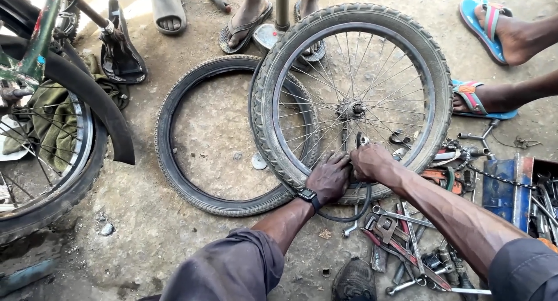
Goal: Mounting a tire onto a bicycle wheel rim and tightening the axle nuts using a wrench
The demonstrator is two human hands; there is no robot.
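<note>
step: I judge valve work at rim of spoked bicycle wheel with black tyre (350, 106)
left hand (329, 176): pressing tyre, fingers flat
right hand (368, 161): closed around black hose (353, 215) end
next: I'd want a steady hold

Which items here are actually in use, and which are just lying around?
In use:
- spoked wheel with its tyre
- left hand and right hand, both at the rim
- black hose looping below the hands

Lying about:
- spare tyre
- wrenches
- blue toolbox
- bicycle
- grey sandal
</note>
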